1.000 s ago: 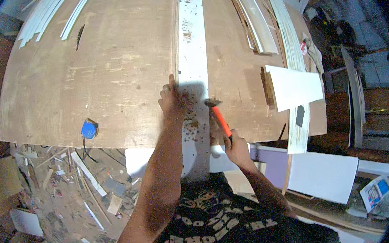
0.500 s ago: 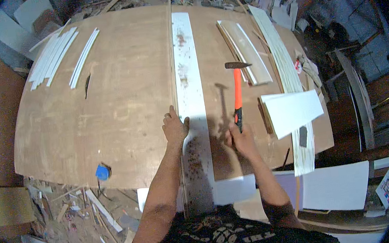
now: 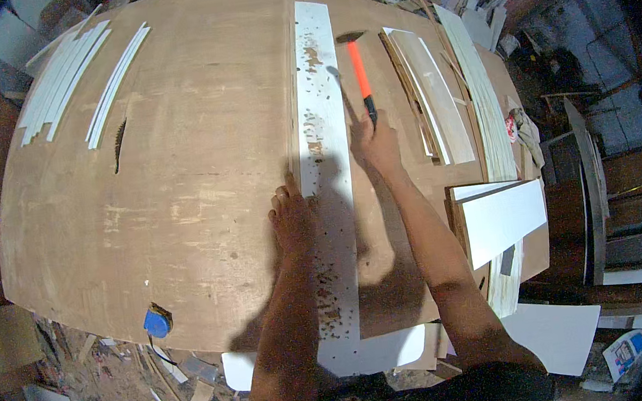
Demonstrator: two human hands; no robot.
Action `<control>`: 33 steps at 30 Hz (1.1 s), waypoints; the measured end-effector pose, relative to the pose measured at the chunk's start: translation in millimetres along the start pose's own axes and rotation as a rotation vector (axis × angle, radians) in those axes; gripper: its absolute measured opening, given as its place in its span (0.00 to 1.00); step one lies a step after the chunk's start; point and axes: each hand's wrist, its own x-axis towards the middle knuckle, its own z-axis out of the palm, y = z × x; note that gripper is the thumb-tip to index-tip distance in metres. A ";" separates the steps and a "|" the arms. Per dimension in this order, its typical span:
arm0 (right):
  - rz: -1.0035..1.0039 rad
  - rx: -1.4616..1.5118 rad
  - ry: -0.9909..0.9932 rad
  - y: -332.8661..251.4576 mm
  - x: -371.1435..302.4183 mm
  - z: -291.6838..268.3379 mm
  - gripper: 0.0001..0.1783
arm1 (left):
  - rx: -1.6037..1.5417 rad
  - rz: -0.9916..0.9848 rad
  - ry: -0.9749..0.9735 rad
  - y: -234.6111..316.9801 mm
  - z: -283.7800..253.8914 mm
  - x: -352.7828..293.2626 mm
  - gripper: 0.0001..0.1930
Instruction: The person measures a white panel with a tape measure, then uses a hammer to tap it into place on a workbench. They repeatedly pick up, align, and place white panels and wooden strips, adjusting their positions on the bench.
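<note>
My right hand (image 3: 378,145) is closed round the black grip of a hammer (image 3: 360,73) with an orange handle. The hammer's dark head is raised over the brown panel, just right of a long white board (image 3: 323,137) covered in brown stains. At that board's left edge, a thin wooden strip (image 3: 296,124) runs lengthwise. My left hand (image 3: 292,223) lies over the strip, fingers bent round it; its thumb is hard to make out.
The large brown panel (image 3: 199,175) carries several white strips (image 3: 70,82) at far left. A blue tape measure (image 3: 158,320) sits by its near left edge. Stacked boards (image 3: 440,100), a white piece (image 3: 505,219) and a long pale plank (image 3: 484,103) lie right. Scrap litters the floor.
My right hand has carried the hammer forward and slightly left, toward the white board. My left hand stays at the strip, its fingers more bent. The view has shifted.
</note>
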 end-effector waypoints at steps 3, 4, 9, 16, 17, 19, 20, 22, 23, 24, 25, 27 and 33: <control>0.058 -0.110 -0.077 -9.5 16.6 7.4 0.25 | -0.011 -0.008 -0.009 0.9 -1.9 -1.4 0.41; 0.091 -0.116 -0.070 -10.9 18.3 8.0 0.26 | -0.003 0.011 0.021 1.4 -1.6 -1.9 0.41; 0.092 0.106 -0.015 -8.1 20.3 4.3 0.27 | 0.000 0.014 0.080 2.8 2.1 -6.6 0.42; 0.118 0.051 -0.125 4.2 20.8 13.1 0.29 | 0.009 -0.020 0.051 5.3 -1.6 -2.1 0.41; 0.083 -0.054 -0.140 5.2 20.9 15.8 0.31 | 0.015 -0.016 0.075 4.2 -0.9 -4.1 0.41; 0.096 -0.039 -0.130 7.9 25.9 16.7 0.32 | 0.037 0.017 0.102 4.8 0.6 -4.3 0.41; 0.079 -0.037 -0.120 9.8 30.8 15.3 0.32 | 0.037 0.020 0.128 6.6 1.9 -3.6 0.42; 0.073 -0.074 -0.179 13.9 36.4 13.4 0.30 | 0.039 0.006 0.145 7.5 2.7 -4.6 0.42; 0.066 -0.097 -0.212 16.0 39.1 11.9 0.30 | 0.040 -0.007 0.150 9.1 2.1 -4.5 0.41; 0.125 -0.138 -0.276 19.1 35.1 11.2 0.29 | 0.065 -0.032 0.085 9.5 -0.3 -5.8 0.41; 0.161 -0.070 -0.229 21.7 36.5 8.1 0.27 | 0.054 -0.073 0.041 11.6 -2.7 -2.8 0.42; 0.094 0.124 -0.052 28.9 7.0 4.6 0.25 | 0.040 -0.076 0.014 11.5 -7.6 -2.6 0.42; 0.286 0.588 0.057 53.7 -249.6 -45.1 0.21 | 0.089 -0.028 0.065 2.3 10.5 4.3 0.46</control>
